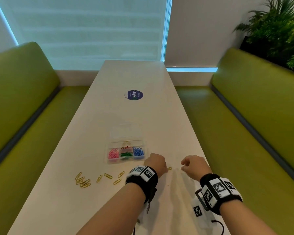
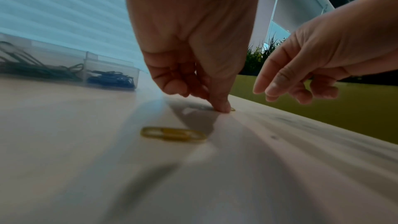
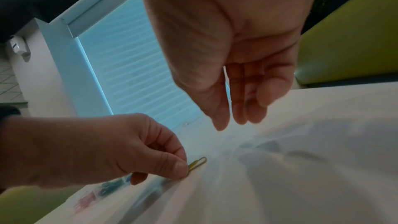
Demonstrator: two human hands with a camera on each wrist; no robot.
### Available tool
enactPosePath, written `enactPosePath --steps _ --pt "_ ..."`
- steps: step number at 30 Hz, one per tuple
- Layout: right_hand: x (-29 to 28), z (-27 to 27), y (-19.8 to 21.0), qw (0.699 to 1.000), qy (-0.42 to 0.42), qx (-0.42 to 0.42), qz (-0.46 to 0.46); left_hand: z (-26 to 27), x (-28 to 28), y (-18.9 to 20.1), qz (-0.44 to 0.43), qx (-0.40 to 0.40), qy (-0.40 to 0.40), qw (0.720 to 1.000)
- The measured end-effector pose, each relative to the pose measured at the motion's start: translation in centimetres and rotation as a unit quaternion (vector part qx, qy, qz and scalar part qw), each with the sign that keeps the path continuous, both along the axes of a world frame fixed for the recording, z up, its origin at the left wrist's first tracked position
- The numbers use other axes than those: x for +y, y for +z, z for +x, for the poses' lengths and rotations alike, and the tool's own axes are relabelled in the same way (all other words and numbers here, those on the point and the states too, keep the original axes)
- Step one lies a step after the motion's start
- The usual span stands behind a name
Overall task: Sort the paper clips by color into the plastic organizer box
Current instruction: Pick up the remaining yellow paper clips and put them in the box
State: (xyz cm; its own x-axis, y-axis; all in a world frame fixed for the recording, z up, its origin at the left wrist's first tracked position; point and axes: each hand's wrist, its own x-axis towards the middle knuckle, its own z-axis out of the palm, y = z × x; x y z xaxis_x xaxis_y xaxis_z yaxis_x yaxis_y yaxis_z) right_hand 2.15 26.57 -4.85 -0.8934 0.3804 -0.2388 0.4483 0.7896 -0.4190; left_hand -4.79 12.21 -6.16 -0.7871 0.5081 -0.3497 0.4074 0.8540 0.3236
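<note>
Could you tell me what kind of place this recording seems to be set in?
Probably an office break area or café-style booth: a long white table runs between two green padded benches, with a blind-covered window at the far end and a leafy plant behind the right bench.

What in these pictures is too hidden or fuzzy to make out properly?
- Head view: the left hand hides its own fingertips and most of the yellow clip beside it.
- Left wrist view: the thumb covers that clip except one tip.
- Right wrist view: the organizer box is blurred and low in the frame, so its compartments cannot be told apart.
- Head view: the small print on the blue sticker is too small to read.
</note>
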Motion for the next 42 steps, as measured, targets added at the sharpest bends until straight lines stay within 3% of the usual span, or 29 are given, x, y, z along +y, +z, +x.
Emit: enactPosePath --steps 7,11,20,36,42 --pt "-2.0 -0.1 0.5 1.0 0.027 -0.003 -0.01 0.4 -2.0 1.1 0.054 0.01 0.004 0.998" --pt "-4.2 -0.3 0.6 0.997 0.074 -0.019 -0.021 -0.7 -4.3 2.3 0.107 0.044 0.053 0.992" --pt "-9.4 -1.4 0.3 0.981 0.167 -0.089 -0.034 -2.3 -9.6 3.3 0.125 0.094 0.138 0.978" --pt "-10.1 -1.6 0.1 0.982 0.152 -0.109 -0.03 -1.9 -11.1 3.7 0.119 0.096 0.132 0.979" --pt "-9.4 -2.8 1.3 0.988 0.138 -0.059 -0.046 -3.8 -11.7 3.7 0.091 0.12 0.173 0.973"
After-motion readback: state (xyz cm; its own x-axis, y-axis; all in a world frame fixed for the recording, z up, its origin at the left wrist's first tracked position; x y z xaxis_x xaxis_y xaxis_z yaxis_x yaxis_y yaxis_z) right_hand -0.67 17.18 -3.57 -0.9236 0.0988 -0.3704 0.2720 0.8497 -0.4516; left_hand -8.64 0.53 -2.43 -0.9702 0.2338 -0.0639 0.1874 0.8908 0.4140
